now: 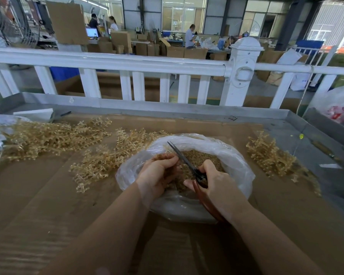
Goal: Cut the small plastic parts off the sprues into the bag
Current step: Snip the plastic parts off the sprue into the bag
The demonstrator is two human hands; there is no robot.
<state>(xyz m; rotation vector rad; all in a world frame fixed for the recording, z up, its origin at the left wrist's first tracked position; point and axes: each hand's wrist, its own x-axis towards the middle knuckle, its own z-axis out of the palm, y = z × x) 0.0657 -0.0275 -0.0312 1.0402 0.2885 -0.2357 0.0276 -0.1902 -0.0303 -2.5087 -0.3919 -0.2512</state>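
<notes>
Left hand (159, 173) grips a sprue (168, 155) over the bag (236, 165); right hand (213, 181) grasps scissors (184, 158); sprues look light, brittle, best held by the stem.

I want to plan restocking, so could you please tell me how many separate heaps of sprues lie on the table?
3: a large heap far left, a middle heap beside the bag, and a smaller heap right; more may be hidden.

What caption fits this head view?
Right hand works scissors over an open plastic bag while left hand holds a sprue; more sprues wait on cardboard.
</notes>
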